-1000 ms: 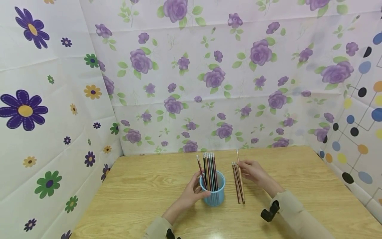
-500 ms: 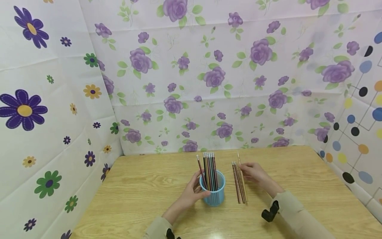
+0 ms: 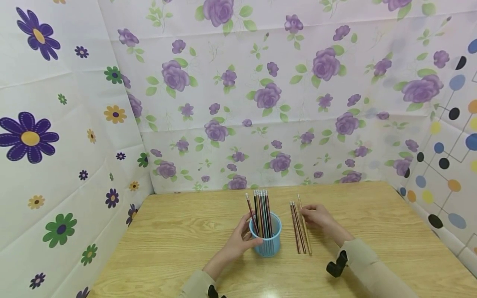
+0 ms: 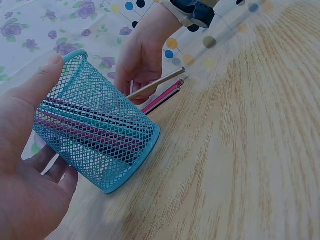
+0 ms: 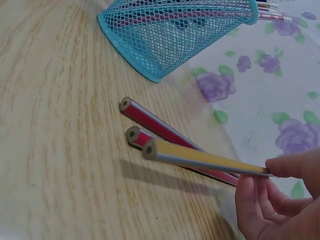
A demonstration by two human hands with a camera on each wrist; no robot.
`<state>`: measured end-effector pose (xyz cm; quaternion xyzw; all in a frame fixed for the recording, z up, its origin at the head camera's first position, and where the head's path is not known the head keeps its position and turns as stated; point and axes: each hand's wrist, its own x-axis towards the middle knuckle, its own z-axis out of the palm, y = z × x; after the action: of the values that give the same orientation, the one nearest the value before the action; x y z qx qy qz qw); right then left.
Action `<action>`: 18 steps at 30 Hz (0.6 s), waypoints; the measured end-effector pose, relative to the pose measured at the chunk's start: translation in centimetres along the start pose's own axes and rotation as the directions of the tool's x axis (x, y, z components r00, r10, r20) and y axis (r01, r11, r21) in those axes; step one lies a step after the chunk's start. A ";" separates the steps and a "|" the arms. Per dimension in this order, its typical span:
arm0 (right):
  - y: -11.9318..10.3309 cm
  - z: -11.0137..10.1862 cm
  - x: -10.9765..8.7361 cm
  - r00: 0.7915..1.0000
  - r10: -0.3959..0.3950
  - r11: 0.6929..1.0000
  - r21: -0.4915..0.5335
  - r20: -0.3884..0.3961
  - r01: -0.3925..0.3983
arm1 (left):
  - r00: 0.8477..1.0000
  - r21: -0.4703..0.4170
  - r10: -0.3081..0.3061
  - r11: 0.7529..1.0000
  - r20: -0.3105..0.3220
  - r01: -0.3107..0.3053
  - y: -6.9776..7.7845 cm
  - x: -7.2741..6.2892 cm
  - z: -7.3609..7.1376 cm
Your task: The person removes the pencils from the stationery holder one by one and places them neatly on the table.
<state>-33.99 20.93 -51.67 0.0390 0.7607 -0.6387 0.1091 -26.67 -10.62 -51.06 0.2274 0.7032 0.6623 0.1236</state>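
Observation:
A light-blue mesh pencil cup (image 3: pixel 269 247) stands upright on the table, with several pencils (image 3: pixel 262 215) leaning in it, eraser ends up. My left hand (image 3: pixel 238 240) holds the cup from its left side, fingers behind and thumb at the front near the rim. To the right of the cup, my right hand (image 3: pixel 318 218) pinches a yellow pencil (image 5: pixel 200 158) between thumb and fingers near its upper end. In the right wrist view its shadow falls on the wood below it. Two red striped pencils (image 3: pixel 298 231) lie side by side just left of the yellow one.
The wood-grain table (image 3: pixel 179 231) reaches back to a wall cloth (image 3: pixel 223 157) printed with purple roses. Patterned cloths also hang at the left (image 3: pixel 93 215) and right. A black strap device (image 3: pixel 337 265) sits on the right wrist.
My right hand has drawn the yellow pencil a little right and toward me, apart from the two red ones. The left hand and the cup have stayed put.

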 end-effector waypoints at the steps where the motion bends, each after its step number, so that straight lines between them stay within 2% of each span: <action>1: 0.1 0.0 0.1 1.000 0.002 1.000 0.001 -0.001 -0.002 | 1.000 0.000 0.001 1.000 0.001 -0.001 0.0 0.0 0.0; 10: 0.1 0.3 0.3 0.999 0.031 0.999 -0.007 -0.028 -0.031 | 1.000 0.000 0.019 1.000 0.007 -0.019 0.0 0.0 0.0; 18: 0.0 0.8 0.2 0.997 0.016 0.991 -0.129 -0.078 -0.026 | 1.000 0.003 0.018 1.000 0.003 -0.018 0.0 0.0 0.0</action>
<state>-34.08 20.17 -51.83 0.0643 0.8039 -0.5845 0.0890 -26.65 -10.62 -51.10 0.2347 0.7019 0.6620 0.1184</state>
